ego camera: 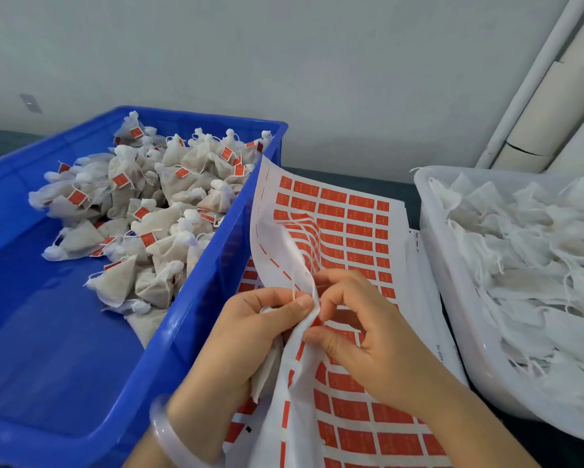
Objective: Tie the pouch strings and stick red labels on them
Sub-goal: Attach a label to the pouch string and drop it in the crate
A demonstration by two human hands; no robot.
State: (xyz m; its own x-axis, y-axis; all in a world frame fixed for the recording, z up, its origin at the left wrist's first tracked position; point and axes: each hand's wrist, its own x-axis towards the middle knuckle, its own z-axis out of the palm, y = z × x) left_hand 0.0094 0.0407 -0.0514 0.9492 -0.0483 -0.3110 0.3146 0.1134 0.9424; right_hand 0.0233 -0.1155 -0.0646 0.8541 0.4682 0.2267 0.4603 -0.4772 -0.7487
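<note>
the left hand [250, 332] curls tight around a filled pouch [267, 369], thumb pressing its string [294, 292] at the neck so the closure likely can't slip. just beside it, the right hand [361, 336] pinches thumb and forefinger onto the lifted edge of the label sheet [351, 231], probably peeling a red label close to the string. the blue crate [196, 309] on the left holds labelled pouches [148, 204]. the white tub [432, 238] on the right holds untied pouches [537, 248], both within reach.
</note>
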